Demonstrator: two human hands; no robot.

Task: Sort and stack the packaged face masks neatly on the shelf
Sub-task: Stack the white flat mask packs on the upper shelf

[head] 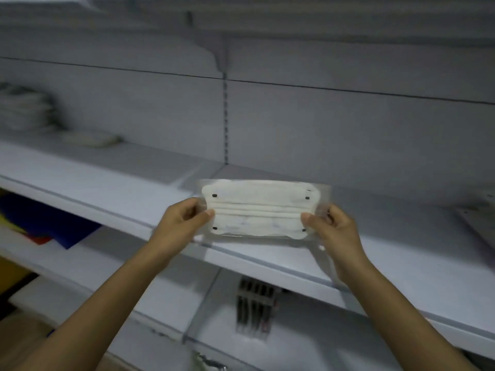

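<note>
A person's left hand [182, 218] and right hand [332, 223] pinch the short ends of a packaged face mask [258, 208], at 9 and 3 o'clock on the packet, holding it face-on above the front edge of the white shelf [107, 183]. The clear wrapper looks light, limp and slick, likely to sag or slide if held by one corner, so the end seams seem the surest hold. A blurred stack of packets [24, 111] sits toward 10 o'clock, well apart.
</note>
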